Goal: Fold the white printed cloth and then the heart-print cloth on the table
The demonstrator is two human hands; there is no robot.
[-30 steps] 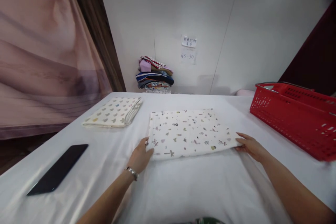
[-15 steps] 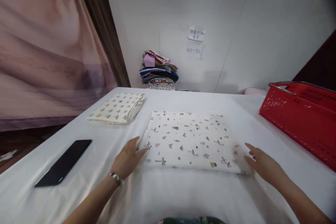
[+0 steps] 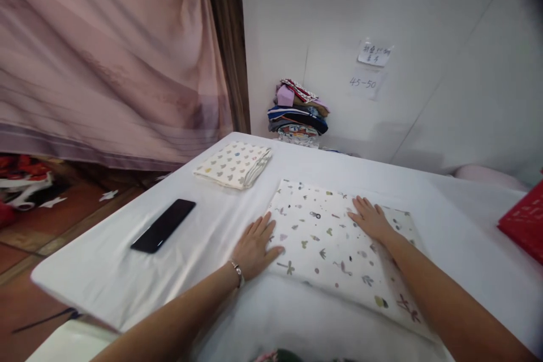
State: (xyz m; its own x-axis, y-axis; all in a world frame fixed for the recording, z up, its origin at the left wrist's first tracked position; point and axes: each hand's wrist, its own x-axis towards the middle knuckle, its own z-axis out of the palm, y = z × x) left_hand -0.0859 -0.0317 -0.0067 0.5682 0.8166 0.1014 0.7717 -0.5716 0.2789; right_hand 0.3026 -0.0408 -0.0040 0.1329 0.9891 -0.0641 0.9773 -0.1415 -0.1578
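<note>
- And there, just brought the right hand inward, from beside the right edge of the patterned cloth to the top of it, over toward the far side; laid down flat, fingers spread, with nothing pinched;
- left hand also open wide, moved only slightly; resting across the cloth's left edge, thumb and fingertips over the print, palm mostly on the worktop;
- a shift, then, from hovering at the sides to touching from above; judging by that, now steadying or smoothing the cloth rather than lifting it; looking flat already, with only slight unevenness along the near edge;
- as for the cloth's place: directly under the right hand, and reaching out beneath the right forearm toward the near right corner; just to the right of the left hand, between both hands and beyond;
- view swung leftward too, with the red basket now mostly cut off at the right edge;
- over on the left, untouched: a folded cloth near the far edge, and a dark phone-like slab nearer the body; past the far edge, against the wall, a pile of fabrics.
</note>
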